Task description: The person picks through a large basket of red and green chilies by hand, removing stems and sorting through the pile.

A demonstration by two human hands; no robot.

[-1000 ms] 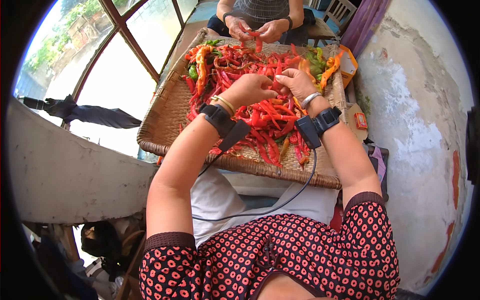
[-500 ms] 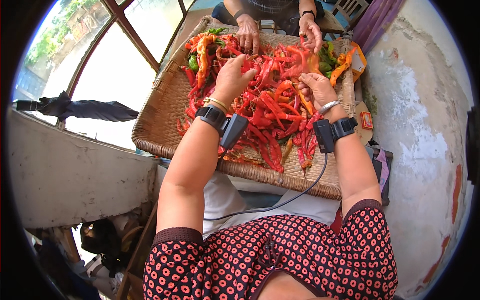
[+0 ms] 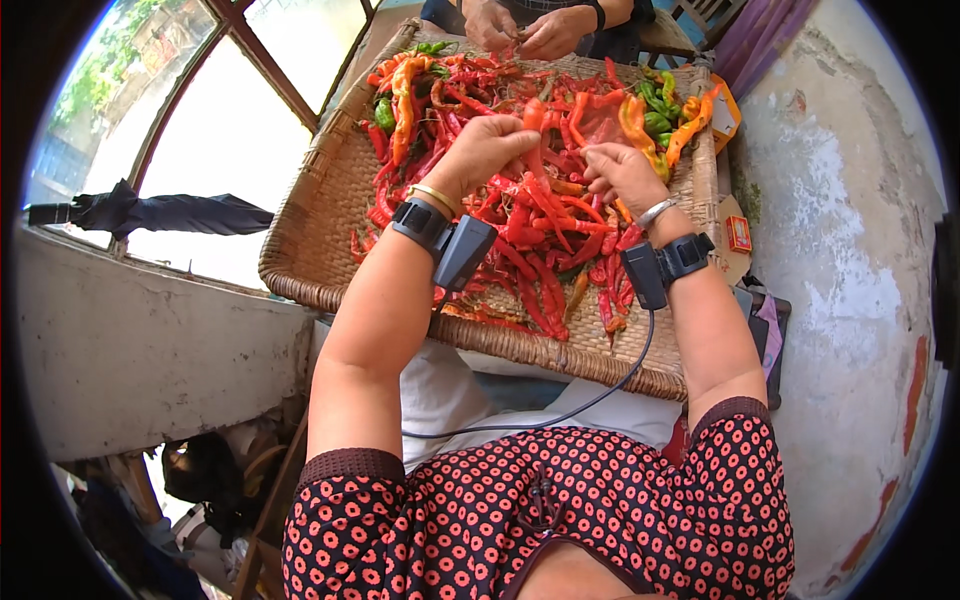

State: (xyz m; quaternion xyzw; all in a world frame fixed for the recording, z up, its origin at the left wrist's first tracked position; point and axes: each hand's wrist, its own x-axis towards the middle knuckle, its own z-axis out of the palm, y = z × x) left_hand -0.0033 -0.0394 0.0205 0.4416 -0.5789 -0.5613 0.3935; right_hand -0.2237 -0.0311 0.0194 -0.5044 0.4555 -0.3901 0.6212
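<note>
A wide wicker tray (image 3: pixel 330 205) holds a heap of red chili peppers (image 3: pixel 545 215). Over its middle, my left hand (image 3: pixel 487 155) is closed, its fingertips gripping a red chili pepper (image 3: pixel 534 118) that stands up above the heap. My right hand (image 3: pixel 628 178) hovers just to the right, thumb and forefinger pinched together. Whatever lies in that pinch is too small to make out. Orange-yellow peppers (image 3: pixel 634 125) and green peppers (image 3: pixel 657 122) lie beyond my right hand, at the tray's far right corner.
Across the tray, another person's hands (image 3: pixel 525 30) are together at the far rim. A folded dark umbrella (image 3: pixel 190 217) rests by the window at left. A rough plastered wall (image 3: pixel 830 250) stands close on the right, with a small red box (image 3: pixel 738 233) beside the tray.
My left hand has moved right and closed on a red chili pepper. My right hand has shifted slightly left and away. The other person's hands have drawn back from the heap and come together.
</note>
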